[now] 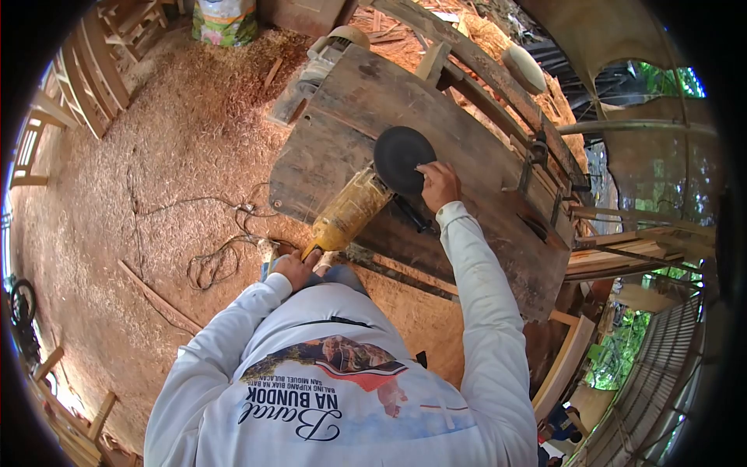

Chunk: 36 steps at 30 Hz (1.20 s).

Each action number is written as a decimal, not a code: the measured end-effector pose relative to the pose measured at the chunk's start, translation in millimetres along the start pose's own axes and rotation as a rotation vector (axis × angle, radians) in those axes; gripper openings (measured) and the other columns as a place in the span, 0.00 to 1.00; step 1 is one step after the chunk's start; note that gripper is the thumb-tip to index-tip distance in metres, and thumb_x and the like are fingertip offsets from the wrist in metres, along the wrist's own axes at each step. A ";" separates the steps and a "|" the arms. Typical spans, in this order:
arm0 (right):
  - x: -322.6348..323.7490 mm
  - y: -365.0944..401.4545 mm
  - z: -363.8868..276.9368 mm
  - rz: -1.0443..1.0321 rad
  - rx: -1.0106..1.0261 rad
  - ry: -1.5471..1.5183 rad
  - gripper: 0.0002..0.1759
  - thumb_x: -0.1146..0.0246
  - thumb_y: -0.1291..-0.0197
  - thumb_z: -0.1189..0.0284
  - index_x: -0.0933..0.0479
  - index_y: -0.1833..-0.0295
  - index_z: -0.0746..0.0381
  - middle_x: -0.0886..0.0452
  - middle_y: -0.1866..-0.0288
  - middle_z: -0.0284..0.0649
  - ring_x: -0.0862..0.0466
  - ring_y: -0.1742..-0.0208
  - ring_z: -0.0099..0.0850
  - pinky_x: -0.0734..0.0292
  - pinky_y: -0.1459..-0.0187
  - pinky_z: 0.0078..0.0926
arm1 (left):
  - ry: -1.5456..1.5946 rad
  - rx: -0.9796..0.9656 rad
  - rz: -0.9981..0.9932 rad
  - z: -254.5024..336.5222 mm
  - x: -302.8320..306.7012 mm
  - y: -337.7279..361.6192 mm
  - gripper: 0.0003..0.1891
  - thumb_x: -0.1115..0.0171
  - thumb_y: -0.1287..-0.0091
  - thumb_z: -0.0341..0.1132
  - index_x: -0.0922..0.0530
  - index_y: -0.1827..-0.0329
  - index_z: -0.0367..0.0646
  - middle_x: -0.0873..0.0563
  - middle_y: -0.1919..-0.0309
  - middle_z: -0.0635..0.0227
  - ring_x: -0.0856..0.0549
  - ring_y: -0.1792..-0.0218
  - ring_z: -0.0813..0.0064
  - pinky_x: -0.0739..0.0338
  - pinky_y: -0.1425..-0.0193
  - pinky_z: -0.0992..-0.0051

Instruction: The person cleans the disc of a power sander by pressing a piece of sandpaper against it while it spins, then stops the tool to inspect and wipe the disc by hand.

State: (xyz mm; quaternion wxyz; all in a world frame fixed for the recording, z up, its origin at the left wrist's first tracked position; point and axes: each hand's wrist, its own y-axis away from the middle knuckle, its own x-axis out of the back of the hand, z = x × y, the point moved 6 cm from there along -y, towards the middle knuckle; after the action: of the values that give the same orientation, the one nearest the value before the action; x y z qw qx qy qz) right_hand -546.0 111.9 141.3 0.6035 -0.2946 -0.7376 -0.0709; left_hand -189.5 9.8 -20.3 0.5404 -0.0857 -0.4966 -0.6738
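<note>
Left hand [294,270] on the grinder [350,212], right hand [442,187] at its disc [404,159]

The person's left hand is closed around the rear handle of the yellow grinder, fingers wrapped about it, low and close to the body. The right hand is partly curled, its fingertips touching the edge of the dark round disc; whether the thumb pinches it from beneath cannot be told. The grinder slants across the near edge of a worn wooden tabletop [334,128], its disc end above the boards and its rear end beyond them. A black side handle [412,214] juts out just behind the disc.

Past the table, a colourfully printed sack [226,25] sits on the shavings-strewn floor [194,140], its upper part cut off by the frame; its contents cannot be made out. A dark cord [212,268] lies looped on the floor, left of the grinder. Slatted wooden frames [92,74] stand farther off.
</note>
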 end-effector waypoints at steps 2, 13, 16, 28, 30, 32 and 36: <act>-0.8 -1.9 -1.4 0.007 0.007 0.005 0.16 0.37 0.50 0.85 0.12 0.58 0.58 0.12 0.58 0.41 0.16 0.53 0.46 0.19 0.49 0.43 | -0.008 0.007 -0.009 0.5 0.3 -0.2 0.22 0.59 0.18 0.48 0.35 0.23 0.63 0.23 0.35 0.40 0.15 0.43 0.37 0.18 0.42 0.50; -5.1 -13.5 -10.8 0.012 0.033 -0.015 0.17 0.38 0.49 0.86 0.12 0.58 0.58 0.12 0.58 0.41 0.15 0.53 0.46 0.18 0.50 0.43 | 0.053 0.045 -0.027 1.2 5.2 1.1 0.22 0.62 0.17 0.51 0.33 0.24 0.63 0.23 0.34 0.42 0.16 0.41 0.39 0.19 0.40 0.52; -6.0 -15.3 -12.4 0.007 0.032 -0.011 0.17 0.38 0.49 0.86 0.12 0.58 0.58 0.12 0.58 0.41 0.15 0.53 0.46 0.18 0.50 0.43 | 0.056 0.038 -0.015 -0.1 2.0 0.3 0.23 0.62 0.17 0.51 0.33 0.24 0.62 0.23 0.34 0.42 0.17 0.41 0.39 0.19 0.39 0.51; -6.6 -13.4 -6.2 0.001 0.037 -0.028 0.17 0.38 0.49 0.86 0.12 0.58 0.59 0.13 0.58 0.43 0.15 0.52 0.47 0.18 0.50 0.43 | 0.055 0.031 -0.019 -1.4 -0.4 -0.7 0.23 0.62 0.17 0.52 0.33 0.24 0.63 0.23 0.34 0.42 0.16 0.42 0.38 0.19 0.40 0.51; -5.6 -10.8 -2.7 -0.004 0.031 -0.026 0.17 0.38 0.49 0.86 0.12 0.57 0.59 0.13 0.58 0.43 0.15 0.52 0.47 0.18 0.50 0.44 | 0.049 0.024 -0.016 -0.6 -0.6 -0.6 0.22 0.62 0.17 0.52 0.33 0.24 0.63 0.23 0.34 0.42 0.16 0.42 0.38 0.19 0.40 0.50; -4.1 -8.0 0.3 -0.001 0.029 -0.025 0.16 0.38 0.49 0.86 0.12 0.58 0.59 0.13 0.58 0.43 0.15 0.52 0.47 0.18 0.50 0.43 | 0.033 0.016 -0.009 2.8 4.1 1.6 0.22 0.62 0.17 0.52 0.33 0.24 0.63 0.23 0.35 0.42 0.16 0.43 0.38 0.18 0.41 0.50; -0.9 -3.4 4.0 -0.005 0.014 -0.026 0.16 0.39 0.48 0.87 0.12 0.58 0.60 0.13 0.58 0.43 0.15 0.52 0.47 0.18 0.50 0.43 | 0.045 0.014 -0.022 -3.1 -2.9 -2.1 0.22 0.62 0.17 0.51 0.34 0.24 0.63 0.23 0.35 0.41 0.15 0.44 0.38 0.18 0.42 0.50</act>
State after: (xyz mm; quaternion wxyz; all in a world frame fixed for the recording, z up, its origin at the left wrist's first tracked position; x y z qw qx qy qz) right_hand -551.1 110.6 140.3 0.5956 -0.2893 -0.7467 -0.0634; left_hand -188.7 9.1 -24.9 0.5445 -0.0614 -0.4899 -0.6780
